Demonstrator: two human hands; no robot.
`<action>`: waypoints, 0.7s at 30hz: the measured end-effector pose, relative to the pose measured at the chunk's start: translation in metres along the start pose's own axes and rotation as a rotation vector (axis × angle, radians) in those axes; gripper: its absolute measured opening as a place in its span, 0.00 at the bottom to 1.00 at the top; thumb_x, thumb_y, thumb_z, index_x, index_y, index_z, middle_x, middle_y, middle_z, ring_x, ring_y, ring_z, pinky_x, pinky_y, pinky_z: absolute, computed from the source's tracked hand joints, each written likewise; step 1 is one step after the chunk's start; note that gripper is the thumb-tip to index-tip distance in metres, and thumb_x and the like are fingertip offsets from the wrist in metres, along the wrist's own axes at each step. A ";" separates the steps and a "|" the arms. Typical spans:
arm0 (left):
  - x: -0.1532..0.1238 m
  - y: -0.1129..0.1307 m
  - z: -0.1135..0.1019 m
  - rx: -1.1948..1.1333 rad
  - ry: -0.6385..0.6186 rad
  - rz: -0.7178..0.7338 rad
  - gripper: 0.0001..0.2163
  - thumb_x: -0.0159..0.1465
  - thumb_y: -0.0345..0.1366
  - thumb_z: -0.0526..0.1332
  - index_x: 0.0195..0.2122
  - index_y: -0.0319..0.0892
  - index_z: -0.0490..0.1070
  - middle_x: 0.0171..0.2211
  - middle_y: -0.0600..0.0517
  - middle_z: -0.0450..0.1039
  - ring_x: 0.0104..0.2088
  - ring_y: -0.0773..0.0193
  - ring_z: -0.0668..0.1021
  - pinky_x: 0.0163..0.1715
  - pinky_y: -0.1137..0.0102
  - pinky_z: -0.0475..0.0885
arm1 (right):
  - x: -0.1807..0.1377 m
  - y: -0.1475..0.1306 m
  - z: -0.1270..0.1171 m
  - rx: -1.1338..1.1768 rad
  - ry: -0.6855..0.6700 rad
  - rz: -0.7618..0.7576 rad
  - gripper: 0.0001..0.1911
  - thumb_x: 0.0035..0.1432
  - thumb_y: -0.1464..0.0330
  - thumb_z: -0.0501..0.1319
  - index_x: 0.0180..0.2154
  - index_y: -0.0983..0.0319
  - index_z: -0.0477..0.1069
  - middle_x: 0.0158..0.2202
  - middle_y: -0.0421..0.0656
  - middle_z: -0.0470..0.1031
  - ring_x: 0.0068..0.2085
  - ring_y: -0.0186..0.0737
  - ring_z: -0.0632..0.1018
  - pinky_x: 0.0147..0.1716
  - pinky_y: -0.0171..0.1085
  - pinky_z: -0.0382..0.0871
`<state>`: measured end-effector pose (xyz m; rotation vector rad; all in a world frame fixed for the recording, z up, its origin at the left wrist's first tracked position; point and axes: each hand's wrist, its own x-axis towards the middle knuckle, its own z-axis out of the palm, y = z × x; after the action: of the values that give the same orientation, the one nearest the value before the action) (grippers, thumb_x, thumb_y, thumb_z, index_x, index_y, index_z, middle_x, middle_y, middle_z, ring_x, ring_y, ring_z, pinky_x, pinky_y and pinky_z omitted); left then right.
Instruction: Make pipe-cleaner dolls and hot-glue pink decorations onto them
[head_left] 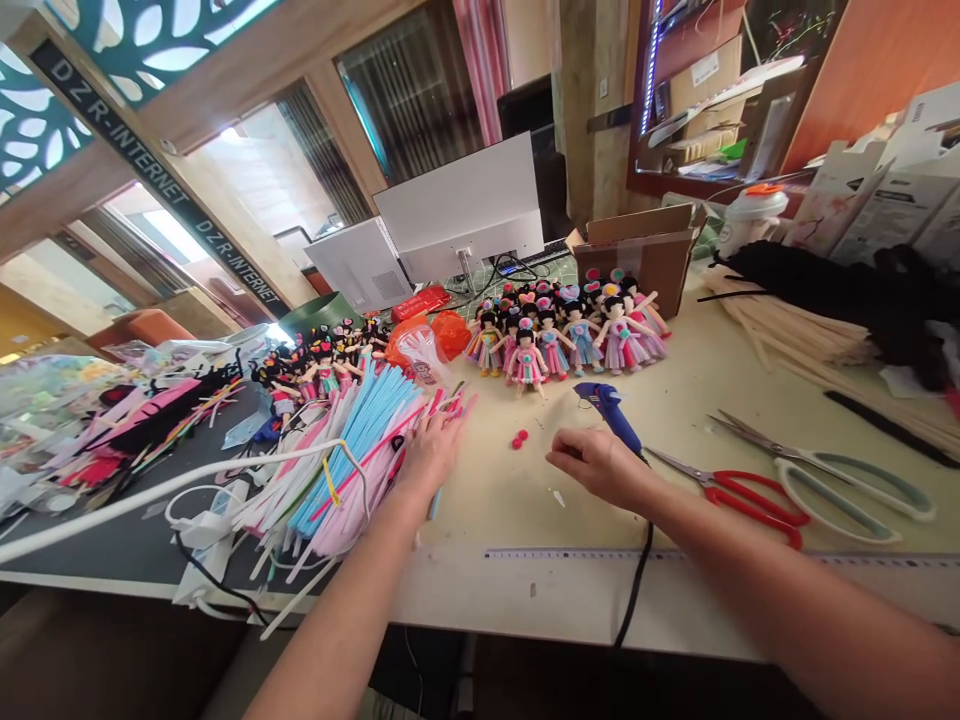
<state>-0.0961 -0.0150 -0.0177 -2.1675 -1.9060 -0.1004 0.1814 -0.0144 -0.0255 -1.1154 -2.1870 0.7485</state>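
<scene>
My left hand [431, 452] lies on the right edge of a big heap of pipe cleaners [330, 480], in pink, white and light blue. Its fingers are stretched out and apart, touching pink and red stems. My right hand [596, 462] is over the table with its fingers curled in; whether anything small is inside is hidden. Between the hands are small red round pieces [519, 439] on the tabletop. A blue glue gun [611, 415] rests just beyond my right hand. Behind it stands a group of small pipe-cleaner dolls [566, 335] with black hair and colourful skirts.
Red-handled scissors [754, 500] and pale-green-handled scissors [832, 480] lie at the right. A ruler strip [570, 555] runs along the front. Beige and black pipe cleaners [810, 310], a cardboard box [645, 245] and a monitor [465, 205] stand farther back. A white cable [187, 470] crosses the left.
</scene>
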 end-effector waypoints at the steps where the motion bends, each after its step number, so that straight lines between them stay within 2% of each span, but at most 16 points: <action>1: 0.000 0.000 -0.002 -0.036 0.027 -0.011 0.17 0.66 0.33 0.52 0.53 0.48 0.71 0.55 0.45 0.70 0.55 0.50 0.69 0.52 0.55 0.65 | 0.000 -0.001 -0.002 0.025 0.005 -0.002 0.12 0.60 0.62 0.55 0.26 0.60 0.67 0.22 0.40 0.70 0.25 0.35 0.69 0.27 0.35 0.60; 4: 0.006 0.010 -0.007 -0.168 0.054 -0.018 0.14 0.65 0.33 0.53 0.49 0.46 0.74 0.50 0.45 0.74 0.53 0.52 0.72 0.54 0.57 0.65 | -0.002 -0.005 -0.013 0.135 0.076 0.027 0.12 0.60 0.61 0.54 0.28 0.60 0.69 0.21 0.39 0.69 0.24 0.34 0.69 0.26 0.34 0.61; 7: 0.016 0.031 -0.008 -0.321 0.005 0.015 0.13 0.64 0.31 0.54 0.43 0.45 0.77 0.47 0.46 0.77 0.51 0.54 0.74 0.55 0.59 0.65 | -0.006 -0.006 -0.029 0.240 0.187 0.077 0.13 0.58 0.59 0.55 0.33 0.61 0.71 0.21 0.38 0.67 0.23 0.34 0.68 0.23 0.33 0.62; 11: 0.036 0.060 -0.006 -0.517 -0.047 0.034 0.13 0.62 0.29 0.55 0.40 0.44 0.79 0.44 0.45 0.79 0.53 0.54 0.75 0.55 0.63 0.65 | -0.016 -0.007 -0.046 0.204 0.220 0.149 0.16 0.59 0.59 0.54 0.39 0.62 0.74 0.22 0.38 0.69 0.20 0.33 0.67 0.20 0.33 0.61; 14: 0.052 0.074 -0.006 -0.638 -0.067 -0.018 0.12 0.61 0.31 0.56 0.40 0.43 0.79 0.45 0.45 0.78 0.49 0.54 0.77 0.51 0.64 0.67 | -0.018 -0.006 -0.044 0.031 0.099 0.188 0.13 0.60 0.64 0.54 0.39 0.61 0.75 0.26 0.40 0.72 0.22 0.33 0.69 0.23 0.34 0.63; 18: 0.064 0.080 -0.004 -0.784 -0.030 -0.113 0.12 0.62 0.32 0.56 0.42 0.43 0.79 0.41 0.47 0.80 0.42 0.59 0.78 0.44 0.68 0.68 | -0.008 -0.002 -0.020 -0.192 -0.129 0.190 0.12 0.57 0.72 0.54 0.38 0.61 0.75 0.37 0.45 0.76 0.31 0.36 0.75 0.32 0.35 0.66; 21: 0.063 0.074 0.004 -0.827 0.014 -0.167 0.12 0.61 0.33 0.56 0.40 0.42 0.79 0.35 0.49 0.79 0.37 0.61 0.77 0.40 0.70 0.68 | 0.006 0.003 -0.002 -0.320 -0.161 0.179 0.09 0.56 0.74 0.55 0.36 0.63 0.73 0.37 0.47 0.76 0.38 0.41 0.76 0.37 0.35 0.65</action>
<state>-0.0144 0.0387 -0.0182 -2.4137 -2.2920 -1.1045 0.1817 -0.0076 -0.0248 -1.4702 -2.4256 0.5922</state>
